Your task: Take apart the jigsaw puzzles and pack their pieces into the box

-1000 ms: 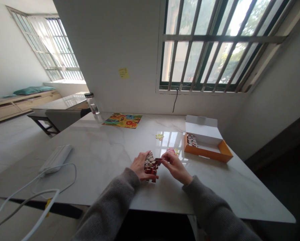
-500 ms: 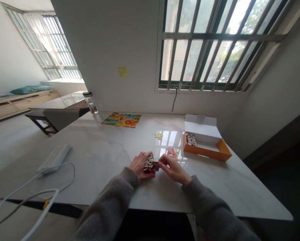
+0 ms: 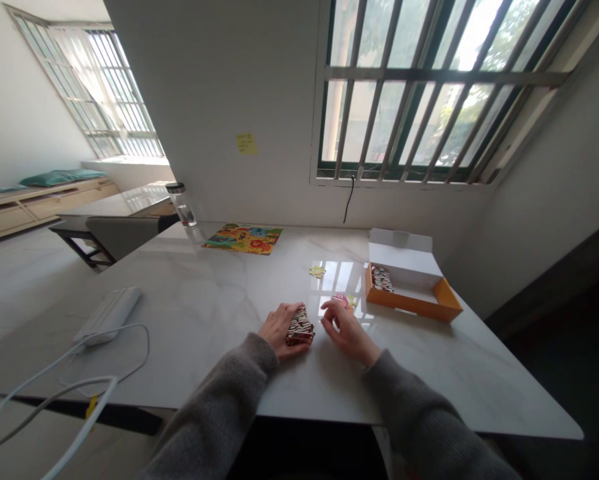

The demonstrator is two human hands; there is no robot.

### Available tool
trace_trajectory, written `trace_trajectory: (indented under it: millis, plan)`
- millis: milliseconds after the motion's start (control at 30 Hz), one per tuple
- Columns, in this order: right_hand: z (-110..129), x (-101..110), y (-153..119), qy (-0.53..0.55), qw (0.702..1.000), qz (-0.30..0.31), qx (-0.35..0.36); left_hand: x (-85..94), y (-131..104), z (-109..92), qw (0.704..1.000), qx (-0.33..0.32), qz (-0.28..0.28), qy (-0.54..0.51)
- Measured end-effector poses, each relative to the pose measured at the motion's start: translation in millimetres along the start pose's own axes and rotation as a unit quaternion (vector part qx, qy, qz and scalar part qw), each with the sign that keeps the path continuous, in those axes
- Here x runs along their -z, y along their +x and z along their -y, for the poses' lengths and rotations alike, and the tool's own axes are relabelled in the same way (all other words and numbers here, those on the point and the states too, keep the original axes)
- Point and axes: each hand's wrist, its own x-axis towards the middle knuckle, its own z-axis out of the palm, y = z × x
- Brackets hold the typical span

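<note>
My left hand (image 3: 281, 329) is wrapped round a stack of jigsaw puzzle pieces (image 3: 299, 327) standing on edge on the table. To the right of the stack, my right hand (image 3: 348, 329) hovers with its fingers loosely curled and the thumb apart from the index finger. Nothing shows between those fingers. Just beyond it lie pink and yellow puzzle pieces (image 3: 340, 297), partly covered by the hand. A yellow puzzle piece (image 3: 317, 271) rests farther back.
An orange box (image 3: 414, 305) with its white lid raised stands at the right, with more pieces inside at its left end. A colourful picture sheet (image 3: 244, 239) and a clear bottle (image 3: 183, 207) are at the back. A white power strip (image 3: 110, 315) with cables lies left on the marble-patterned table (image 3: 204, 300).
My right hand has let go of the stack's near edge and moved slightly up, away from it. The end piece now sits in line with the stack. My left hand stays put.
</note>
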Motion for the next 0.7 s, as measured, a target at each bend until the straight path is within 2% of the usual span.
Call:
trace_trajectory:
  millis: [67, 133, 233, 333, 500, 700]
  plan:
    - [-13.5, 11.5, 7.8, -0.066, 0.996, -0.064, -0.016, 0.3, -0.1, 0.3, 1.000, -0.003, 0.006, -0.002]
    - [-25.4, 18.2, 14.5, -0.148, 0.984, -0.089, -0.031, 0.9, -0.1, 0.8, 1.000, -0.004, 0.010, -0.002]
    - [-35.0, 16.9, 21.7, -0.267, 0.959, -0.069, -0.065, 1.7, -0.2, 0.9, 1.000, -0.006, 0.013, 0.000]
    - [-37.1, 9.8, 28.0, -0.342, 0.933, -0.044, -0.102, 1.7, -0.2, -0.3, 1.000, -0.003, 0.007, 0.003]
    - [-39.6, 7.4, 38.0, -0.374, 0.919, -0.036, -0.117, 0.5, 0.2, -2.6, 1.000, 0.001, 0.007, 0.003]
    - [-39.4, 7.6, 40.2, -0.343, 0.936, -0.064, -0.045, 0.3, 0.7, -4.1, 1.000, 0.000, 0.000, 0.004]
